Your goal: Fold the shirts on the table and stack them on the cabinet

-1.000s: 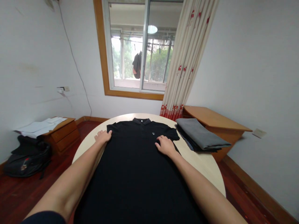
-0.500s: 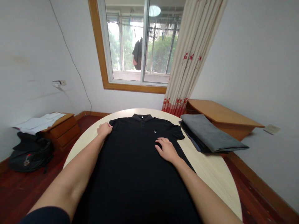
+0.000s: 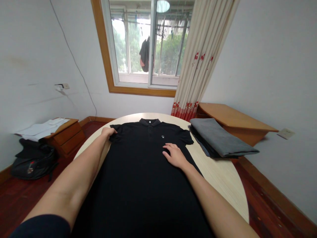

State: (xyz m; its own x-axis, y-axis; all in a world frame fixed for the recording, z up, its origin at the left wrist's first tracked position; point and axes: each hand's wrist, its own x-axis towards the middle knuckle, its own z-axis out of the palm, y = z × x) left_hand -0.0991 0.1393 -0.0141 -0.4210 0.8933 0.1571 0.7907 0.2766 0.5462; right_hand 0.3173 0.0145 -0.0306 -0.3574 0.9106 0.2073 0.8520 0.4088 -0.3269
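Observation:
A black short-sleeved polo shirt (image 3: 148,165) lies spread face up on the round pale table (image 3: 230,185), its collar towards the window and a small white logo on the chest. At the sleeve on the left, my left hand (image 3: 109,132) is closed, its fingertips pinching the sleeve's cloth. My right hand (image 3: 174,156) rests on the shirt just below the logo, fingers spread and holding nothing. The lower part of the shirt runs towards me, very dark, between my forearms.
Folded grey and dark clothes (image 3: 220,137) lie at the table's right edge, beside a wooden desk (image 3: 237,117). Left of the table are a low cabinet (image 3: 71,135) with papers and a black bag (image 3: 33,162). A curtain (image 3: 203,56) hangs by the window.
The sleeve on the left has been drawn outward and now lies more spread, with my left hand slightly farther left and up. My right hand stays at the chest. The view has shifted slightly.

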